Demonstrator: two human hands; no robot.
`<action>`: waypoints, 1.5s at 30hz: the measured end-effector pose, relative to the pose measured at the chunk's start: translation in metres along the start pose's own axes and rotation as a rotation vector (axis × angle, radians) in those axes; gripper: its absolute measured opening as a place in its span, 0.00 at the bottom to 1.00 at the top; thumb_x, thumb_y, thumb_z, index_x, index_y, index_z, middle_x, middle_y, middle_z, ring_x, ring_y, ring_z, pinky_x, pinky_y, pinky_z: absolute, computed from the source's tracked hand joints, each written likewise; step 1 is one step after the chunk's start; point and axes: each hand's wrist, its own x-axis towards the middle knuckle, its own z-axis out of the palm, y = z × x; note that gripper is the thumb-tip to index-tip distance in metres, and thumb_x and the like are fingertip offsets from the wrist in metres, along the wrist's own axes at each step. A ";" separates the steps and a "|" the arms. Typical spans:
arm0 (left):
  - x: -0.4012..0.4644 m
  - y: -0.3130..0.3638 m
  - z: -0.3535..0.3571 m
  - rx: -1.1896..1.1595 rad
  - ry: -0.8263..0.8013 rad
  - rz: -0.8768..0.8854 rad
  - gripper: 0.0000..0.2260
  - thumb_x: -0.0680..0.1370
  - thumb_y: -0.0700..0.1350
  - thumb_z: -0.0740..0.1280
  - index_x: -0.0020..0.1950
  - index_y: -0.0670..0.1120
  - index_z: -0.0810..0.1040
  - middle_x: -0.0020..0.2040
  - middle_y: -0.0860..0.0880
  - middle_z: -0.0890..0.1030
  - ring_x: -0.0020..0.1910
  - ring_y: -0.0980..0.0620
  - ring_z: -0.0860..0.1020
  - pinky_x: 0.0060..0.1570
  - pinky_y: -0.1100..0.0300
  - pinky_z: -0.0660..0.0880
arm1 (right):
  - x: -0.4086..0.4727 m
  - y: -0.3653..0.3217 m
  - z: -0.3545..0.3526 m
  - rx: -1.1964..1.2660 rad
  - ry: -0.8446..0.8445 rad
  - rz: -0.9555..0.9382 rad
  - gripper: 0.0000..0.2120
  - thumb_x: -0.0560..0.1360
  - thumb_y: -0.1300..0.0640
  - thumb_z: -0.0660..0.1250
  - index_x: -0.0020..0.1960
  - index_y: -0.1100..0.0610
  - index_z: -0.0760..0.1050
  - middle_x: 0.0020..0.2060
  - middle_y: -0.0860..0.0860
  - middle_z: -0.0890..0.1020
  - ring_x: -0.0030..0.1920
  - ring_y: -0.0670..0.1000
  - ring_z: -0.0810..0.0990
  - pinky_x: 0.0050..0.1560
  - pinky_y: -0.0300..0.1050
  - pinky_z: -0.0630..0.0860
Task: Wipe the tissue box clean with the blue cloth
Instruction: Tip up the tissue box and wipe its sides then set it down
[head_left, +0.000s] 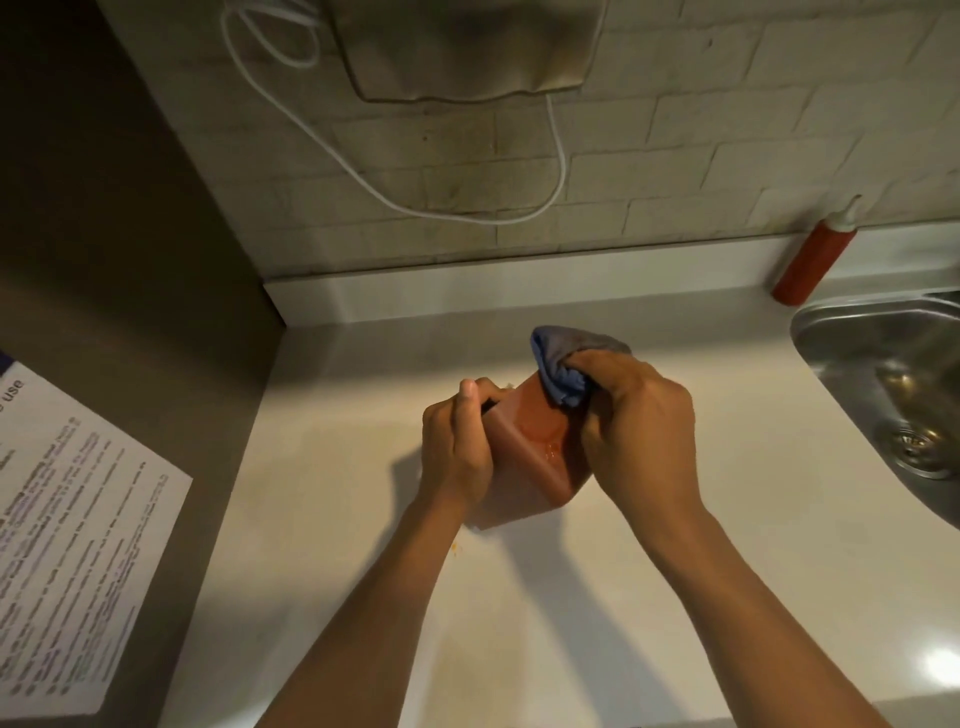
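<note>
between the left hand and right hand sits the tissue box.

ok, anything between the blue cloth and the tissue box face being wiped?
Nothing visible. The right hand presses the blue cloth straight onto the tissue box, which the left hand grips.

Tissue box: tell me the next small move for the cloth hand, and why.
Probably draw the blue cloth down the box's upper face toward the near corner. The right hand presses it at the far edge of the tissue box, a wet-looking shine sits lower on that face, and the left hand steadies the tilted box.
</note>
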 end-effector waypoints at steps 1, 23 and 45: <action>0.000 -0.001 -0.001 -0.016 0.008 0.005 0.26 0.83 0.63 0.46 0.36 0.56 0.77 0.31 0.55 0.79 0.32 0.54 0.77 0.34 0.57 0.72 | -0.003 -0.006 0.002 0.006 0.000 -0.040 0.17 0.69 0.63 0.62 0.53 0.55 0.83 0.47 0.53 0.85 0.45 0.56 0.82 0.47 0.40 0.74; 0.003 0.006 0.003 0.034 0.022 -0.014 0.25 0.83 0.59 0.45 0.36 0.53 0.74 0.31 0.49 0.77 0.34 0.45 0.78 0.37 0.45 0.77 | -0.022 0.020 -0.016 -0.053 -0.055 -0.111 0.22 0.63 0.75 0.68 0.51 0.56 0.83 0.46 0.53 0.85 0.43 0.58 0.83 0.47 0.41 0.75; 0.002 -0.002 0.002 -0.022 0.134 0.047 0.24 0.84 0.58 0.49 0.34 0.45 0.64 0.28 0.42 0.69 0.28 0.44 0.68 0.28 0.50 0.66 | -0.053 -0.009 0.000 -0.112 -0.072 -0.257 0.23 0.65 0.69 0.63 0.56 0.53 0.82 0.51 0.48 0.83 0.48 0.53 0.78 0.36 0.39 0.74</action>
